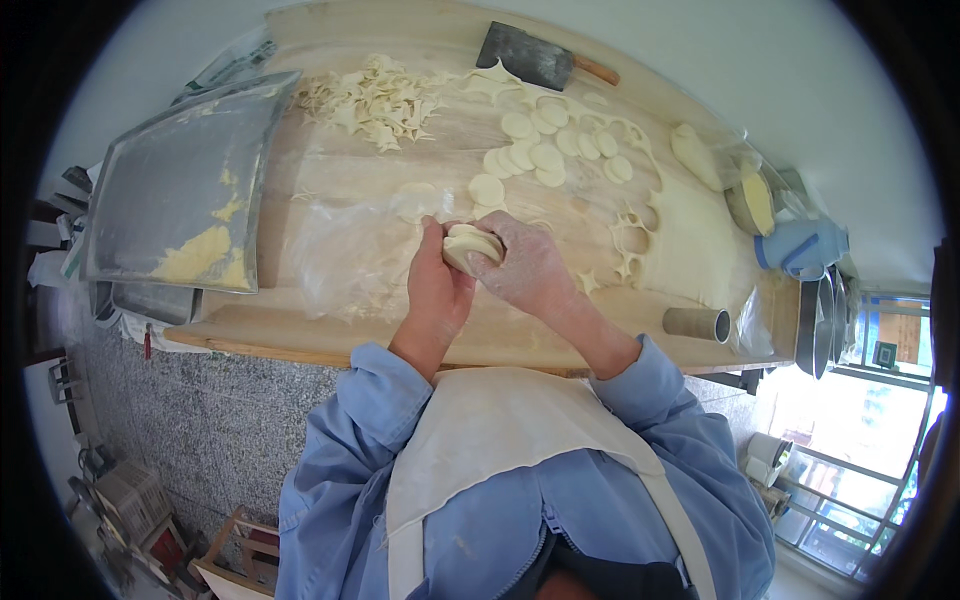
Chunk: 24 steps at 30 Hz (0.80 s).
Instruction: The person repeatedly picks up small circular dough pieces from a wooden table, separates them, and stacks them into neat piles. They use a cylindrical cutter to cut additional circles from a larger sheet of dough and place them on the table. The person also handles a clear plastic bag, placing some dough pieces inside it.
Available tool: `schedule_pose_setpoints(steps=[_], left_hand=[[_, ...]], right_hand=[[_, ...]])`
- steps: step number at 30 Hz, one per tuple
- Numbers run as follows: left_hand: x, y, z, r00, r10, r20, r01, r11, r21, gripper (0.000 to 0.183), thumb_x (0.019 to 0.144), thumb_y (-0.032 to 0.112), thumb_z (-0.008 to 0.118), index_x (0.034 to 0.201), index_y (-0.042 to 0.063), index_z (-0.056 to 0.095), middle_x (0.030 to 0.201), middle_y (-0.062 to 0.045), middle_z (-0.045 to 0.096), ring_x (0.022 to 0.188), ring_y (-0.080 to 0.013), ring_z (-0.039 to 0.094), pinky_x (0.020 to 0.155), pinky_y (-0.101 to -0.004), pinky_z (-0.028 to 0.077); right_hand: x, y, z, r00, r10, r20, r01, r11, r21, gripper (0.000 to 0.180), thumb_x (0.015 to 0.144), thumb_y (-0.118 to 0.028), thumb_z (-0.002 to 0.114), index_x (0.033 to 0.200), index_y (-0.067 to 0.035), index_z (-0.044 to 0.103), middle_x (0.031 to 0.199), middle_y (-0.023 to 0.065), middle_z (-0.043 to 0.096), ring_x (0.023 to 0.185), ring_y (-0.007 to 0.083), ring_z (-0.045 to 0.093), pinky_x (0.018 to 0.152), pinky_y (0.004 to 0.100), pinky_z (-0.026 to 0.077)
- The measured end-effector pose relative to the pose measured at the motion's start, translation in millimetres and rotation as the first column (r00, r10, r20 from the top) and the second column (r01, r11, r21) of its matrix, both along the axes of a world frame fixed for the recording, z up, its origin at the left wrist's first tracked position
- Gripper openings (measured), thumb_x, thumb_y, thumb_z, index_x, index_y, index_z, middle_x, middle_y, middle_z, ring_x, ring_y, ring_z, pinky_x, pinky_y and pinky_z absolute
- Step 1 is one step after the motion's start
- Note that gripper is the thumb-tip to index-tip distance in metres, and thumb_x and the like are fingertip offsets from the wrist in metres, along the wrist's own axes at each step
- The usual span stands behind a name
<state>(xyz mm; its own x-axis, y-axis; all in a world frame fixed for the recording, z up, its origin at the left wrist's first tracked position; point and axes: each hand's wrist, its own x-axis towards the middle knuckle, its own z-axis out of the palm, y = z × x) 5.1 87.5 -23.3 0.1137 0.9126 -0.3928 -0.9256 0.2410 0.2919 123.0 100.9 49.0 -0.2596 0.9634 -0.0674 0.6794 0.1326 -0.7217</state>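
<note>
A stack of dough rounds (471, 247) is held between my left hand (439, 270), cupped at its left side, and my right hand (529, 266), whose fingers and thumb close around its right side. Just beyond my hands, more dough rounds (546, 157) lie loose and overlapping on the floured wooden board (465, 337). A rolled dough sheet (690, 240) with cut-out holes spreads to the right. Near the board's front right edge a metal tube (696, 323) lies on its side. Dough scraps (375, 105) are heaped at the back left.
A cleaver (529, 56) with a wooden handle lies at the back. On the left, a metal tray (187, 187) bears yellow residue. Clear plastic film (337, 255) lies left of my hands. A bowl (750, 201) and a blue plastic jug (802, 246) stand at the right.
</note>
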Motion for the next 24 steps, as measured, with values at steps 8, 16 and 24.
schedule_pose_setpoints(steps=[8, 16, 24], left_hand=[[-2.4, -0.8, -4.7, 1.0, -0.012, -0.024, 0.011, 1.0, -0.018, 0.039, 0.099, 0.043, 0.043, 0.102, 0.007, 0.057, 0.1, -0.007, 0.063, 0.096, -0.0215, 0.06, 0.086, -0.0374, 0.05], [-0.3, -7.2, -16.1, 0.998, -0.033, 0.055, 0.042, 0.983, -0.177, 0.038, 0.098, 0.042, 0.044, 0.089, 0.007, 0.055, 0.085, -0.009, 0.061, 0.08, -0.0218, 0.059, 0.072, -0.0356, 0.05], [-41.4, -3.9, -41.1, 0.972, -0.188, 0.139, 0.23, 0.88, -0.416, 0.031, 0.097, 0.039, 0.048, 0.087, 0.01, 0.054, 0.081, -0.01, 0.059, 0.071, -0.0257, 0.059, 0.059, -0.0381, 0.051]], right_hand=[[4.9, 4.5, -6.1, 0.999, -0.034, -0.003, 0.034, 0.999, -0.012, 0.032, 0.075, -0.019, 0.067, 0.102, -0.004, 0.061, 0.088, 0.0171, 0.066, 0.083, 0.0343, 0.064, 0.072, 0.042, 0.051], [-11.5, -18.1, -14.2, 0.978, 0.005, 0.209, -0.018, 0.998, 0.063, 0.032, 0.075, -0.024, 0.073, 0.1, -0.006, 0.062, 0.091, 0.0133, 0.065, 0.082, 0.0278, 0.063, 0.071, 0.0362, 0.051], [19.7, 12.6, -27.8, 0.993, -0.029, -0.116, 0.02, 0.997, -0.077, 0.021, 0.081, -0.017, 0.066, 0.096, -0.002, 0.062, 0.08, 0.0078, 0.065, 0.068, 0.0167, 0.061, 0.065, 0.03, 0.051]])
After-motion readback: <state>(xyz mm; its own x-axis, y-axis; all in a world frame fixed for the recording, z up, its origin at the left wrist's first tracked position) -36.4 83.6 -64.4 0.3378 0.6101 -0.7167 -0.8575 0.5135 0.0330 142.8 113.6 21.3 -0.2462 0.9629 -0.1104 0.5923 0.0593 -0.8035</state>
